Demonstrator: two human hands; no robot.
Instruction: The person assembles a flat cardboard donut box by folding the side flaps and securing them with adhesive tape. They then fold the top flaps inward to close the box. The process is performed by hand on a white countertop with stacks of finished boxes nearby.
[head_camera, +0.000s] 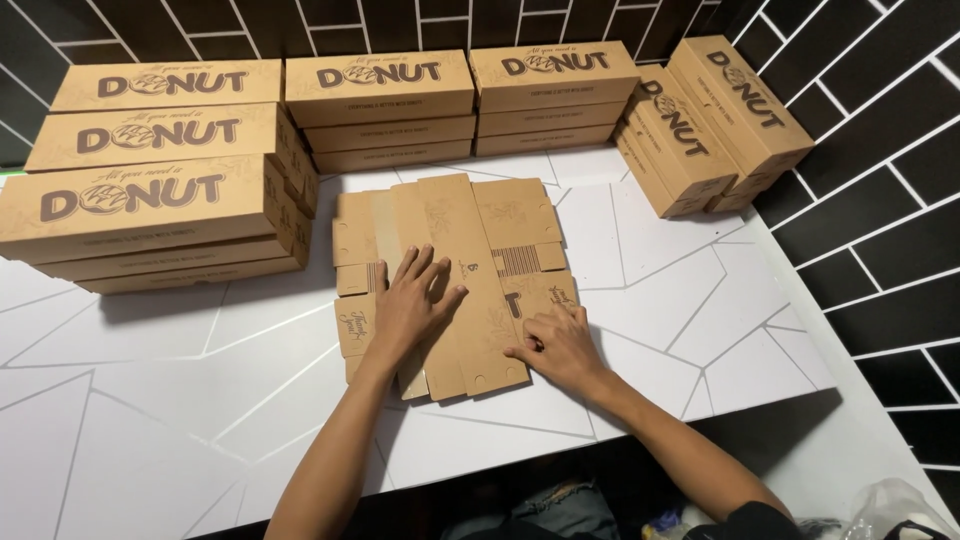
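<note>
A flat, unfolded brown cardboard box blank lies on the white table, its flaps spread out. My left hand rests palm down on the blank's left half, fingers spread apart. My right hand presses on the blank's lower right flap, fingers bent with the tips on the cardboard. Neither hand grips anything.
Stacks of assembled long brown boxes line the back: a tall stack at the left, two stacks in the middle, and a leaning stack at the right. Black tiled wall behind and to the right. A clear plastic bag sits at the bottom right.
</note>
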